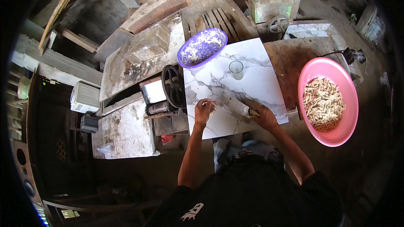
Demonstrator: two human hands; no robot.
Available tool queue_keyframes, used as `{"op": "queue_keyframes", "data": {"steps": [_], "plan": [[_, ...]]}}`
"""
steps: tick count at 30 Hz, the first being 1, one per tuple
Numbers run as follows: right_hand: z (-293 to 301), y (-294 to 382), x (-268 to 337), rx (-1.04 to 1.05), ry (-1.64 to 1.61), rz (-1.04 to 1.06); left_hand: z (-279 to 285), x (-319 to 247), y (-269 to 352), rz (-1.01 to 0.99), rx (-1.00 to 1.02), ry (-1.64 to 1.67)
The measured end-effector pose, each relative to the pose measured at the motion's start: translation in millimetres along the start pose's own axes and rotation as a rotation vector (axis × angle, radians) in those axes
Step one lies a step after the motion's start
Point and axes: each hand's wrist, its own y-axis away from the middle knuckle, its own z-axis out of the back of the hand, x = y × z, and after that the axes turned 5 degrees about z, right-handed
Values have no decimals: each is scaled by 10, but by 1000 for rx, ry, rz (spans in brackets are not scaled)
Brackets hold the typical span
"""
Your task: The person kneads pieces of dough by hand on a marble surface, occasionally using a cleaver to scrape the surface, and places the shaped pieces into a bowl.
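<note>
My right hand [267,118] grips the dark handle of a broad-bladed knife [238,107]. Its blurred metal blade points left over a white marble-patterned board [252,50]. My left hand [203,110] pinches a small pale piece of dough [213,108] at the board's near left side. Beyond both hands, a drinking glass [236,68] stands on the board. A purple basin [202,49], its inside smeared with white dough or flour, rests at the far left corner. Off to the right, a pink basin [350,110] holds a heap of short twisted dough pieces [323,104].
A roller machine with a dark handwheel [172,85] stands left of the board. Farther left are a pale-topped table [126,132] and a wire rack [150,44]. At the back right sits a metal box [270,6] beside a grey handwheel [278,24].
</note>
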Motion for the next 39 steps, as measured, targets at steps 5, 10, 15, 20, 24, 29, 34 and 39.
{"op": "queue_keyframes", "data": {"steps": [5, 10, 15, 20, 24, 29, 34, 39], "plan": [[19, -92, -101, -17, 141, 41, -423, -642, 517, 51, 47, 428], [-108, -74, -203, -129, 122, 140, -664, -1113, 922, 68, 139, 713], [-119, -54, 84, -319, 189, 168, -784, -1006, 1125, 26, 156, 757], [-51, 67, 534, -21, -854, -55, -915, -601, 1223, -13, 137, 722], [247, 165, 1026, 185, -1193, -89, -945, -468, 1316, 24, 2, 456], [224, 277, 940, 165, -801, -241, -879, -431, 1394, -38, -86, 357], [142, 345, 770, 23, -1098, -297, -755, -400, 1436, 26, -20, 165], [367, 303, 834, 104, -558, -268, -722, -565, 1549, 105, -8, -50]]}}
